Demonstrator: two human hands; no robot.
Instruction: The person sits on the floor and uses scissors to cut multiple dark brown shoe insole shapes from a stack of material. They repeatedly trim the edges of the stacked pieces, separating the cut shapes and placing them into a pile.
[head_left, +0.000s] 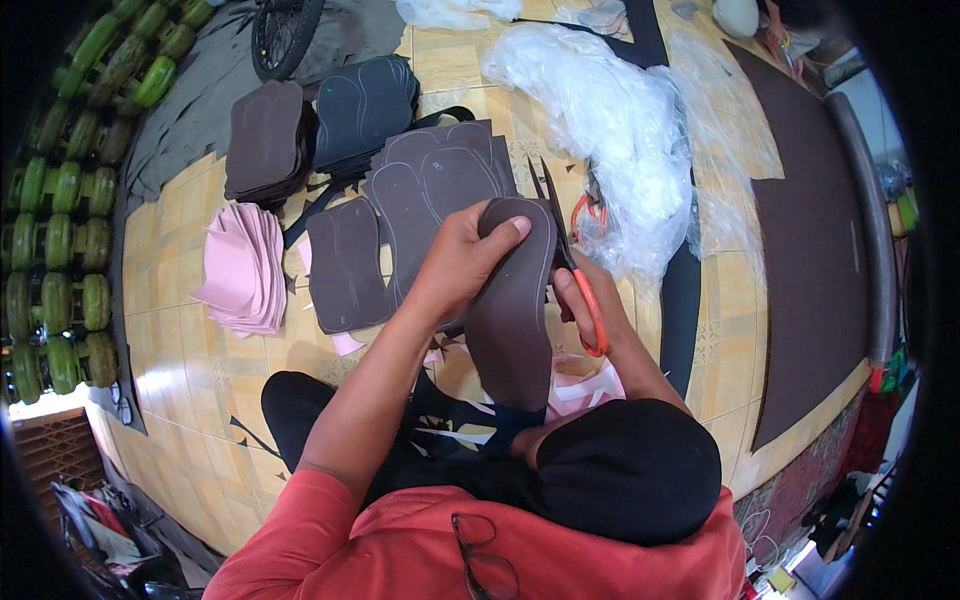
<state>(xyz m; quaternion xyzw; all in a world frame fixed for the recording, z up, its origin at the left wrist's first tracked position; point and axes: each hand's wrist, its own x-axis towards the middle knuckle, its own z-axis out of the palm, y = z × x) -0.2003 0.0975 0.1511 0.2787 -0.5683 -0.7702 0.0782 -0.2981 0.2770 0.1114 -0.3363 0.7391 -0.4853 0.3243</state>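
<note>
My left hand [460, 255] grips the upper end of a dark brown sole-shaped sheet [512, 320], with its thumb on top. A pale outline runs along the sheet near its edge. Around the orange handles of a pair of scissors [590, 312], the fingers of my right hand [610, 290] are closed. The dark blades are parted and point away from me, right beside the sheet's right edge. Just beyond lie more brown sheets with drawn sole outlines [430, 190] and a separate brown outlined piece [346, 268]. The sheet's lower end hangs over my lap.
A brown stack [266, 140], a black stack [366, 110] and a pink stack [243, 268] sit on the tiled floor at left. A red-handled tool [590, 212] lies beside crumpled clear plastic [610, 120]. A large brown sheet [810, 250] spreads at right. Another person's hand [777, 36] shows at far right.
</note>
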